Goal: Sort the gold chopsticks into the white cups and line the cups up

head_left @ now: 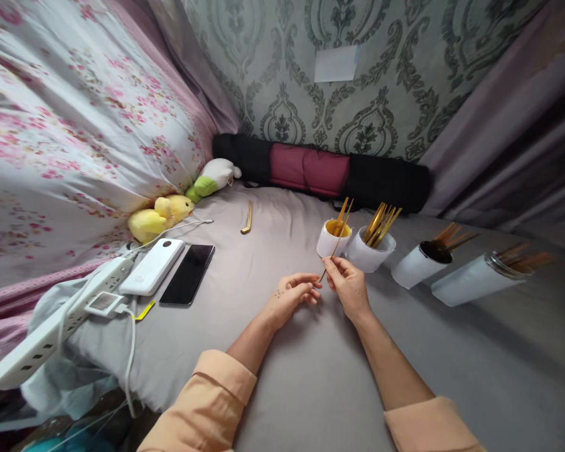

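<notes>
My right hand [347, 285] pinches a thin golden stick [335, 246] that slants up toward a white cup [332, 239] with a yellow inside. My left hand [292, 294] rests on the grey sheet just left of it, fingers loosely curled, its tips near the stick's lower end. Beside that cup stands a second white cup [370, 251] holding several golden sticks. Two more white cups [417, 262] [473, 278] with darker brown sticks lie further right.
A lone golden piece [248, 218] lies on the sheet at the back. A black phone [188, 274], white power bank [152, 266] and power strip [61, 314] sit left. Yellow plush toys [159, 216] and a black-red roll [320, 169] line the wall.
</notes>
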Available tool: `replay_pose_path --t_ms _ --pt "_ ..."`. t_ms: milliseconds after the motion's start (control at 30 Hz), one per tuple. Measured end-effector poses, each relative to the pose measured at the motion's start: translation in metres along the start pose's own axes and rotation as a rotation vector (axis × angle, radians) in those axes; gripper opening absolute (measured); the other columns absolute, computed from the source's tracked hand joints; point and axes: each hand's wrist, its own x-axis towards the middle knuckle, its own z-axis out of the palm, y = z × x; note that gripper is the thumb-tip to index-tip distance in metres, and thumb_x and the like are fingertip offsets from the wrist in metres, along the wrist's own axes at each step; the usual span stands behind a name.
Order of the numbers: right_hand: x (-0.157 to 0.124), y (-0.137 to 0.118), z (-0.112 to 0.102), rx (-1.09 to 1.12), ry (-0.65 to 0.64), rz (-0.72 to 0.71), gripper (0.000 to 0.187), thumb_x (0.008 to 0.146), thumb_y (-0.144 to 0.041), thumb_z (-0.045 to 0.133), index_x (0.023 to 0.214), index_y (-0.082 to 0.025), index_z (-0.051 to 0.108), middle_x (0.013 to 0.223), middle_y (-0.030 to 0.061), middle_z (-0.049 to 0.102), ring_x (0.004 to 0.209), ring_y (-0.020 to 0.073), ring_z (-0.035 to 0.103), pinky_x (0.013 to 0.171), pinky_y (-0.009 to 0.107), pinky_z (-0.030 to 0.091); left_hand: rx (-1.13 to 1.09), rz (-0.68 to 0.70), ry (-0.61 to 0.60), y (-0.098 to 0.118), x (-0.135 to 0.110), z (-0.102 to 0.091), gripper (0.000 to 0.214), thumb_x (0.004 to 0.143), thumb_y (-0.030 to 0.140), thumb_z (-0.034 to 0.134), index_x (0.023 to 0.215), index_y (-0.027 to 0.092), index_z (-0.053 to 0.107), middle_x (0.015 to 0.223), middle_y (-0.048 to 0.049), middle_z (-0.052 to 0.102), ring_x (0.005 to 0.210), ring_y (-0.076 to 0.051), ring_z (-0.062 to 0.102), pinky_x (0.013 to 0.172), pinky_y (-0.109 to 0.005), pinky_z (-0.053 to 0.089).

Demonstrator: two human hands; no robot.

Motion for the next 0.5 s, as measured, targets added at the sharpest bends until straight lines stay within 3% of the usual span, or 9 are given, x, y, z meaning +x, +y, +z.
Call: replay_pose_path --t_ms 167,500 --pt "-0.0005 -0.0015 0.0003 0.002 -0.012 -0.006 0.032 0.074 -0.044 0.054 0.08 -0.013 0.058 0.05 -0.0047 0.042 0.042 0.0062 0.035 0.04 0.02 0.029 -0.198 -0.096 -0.071 0.0014 0.0001 -0.0039 0.032 0.074 0.032 0.057 0.092 0.006 0.063 0.087 -0.0169 0.064 0.07 -0.016 0.06 0.064 -0.028 0.046" --pt "-0.0002 -0.0016 -0.004 -0.056 -0.096 -0.056 0.031 0.077 -0.042 0.05 0.086 -0.013 0.059 0.056 -0.002 0.048 0.045 0.0072 0.039 0.044 0.021 0.034 -0.305 -0.207 -0.112 0.001 -0.0004 -0.008 0.024 0.076 0.018 0.056 0.095 0.006 0.062 0.09 -0.0145 0.064 0.072 -0.013 0.06 0.067 -0.023 0.046"
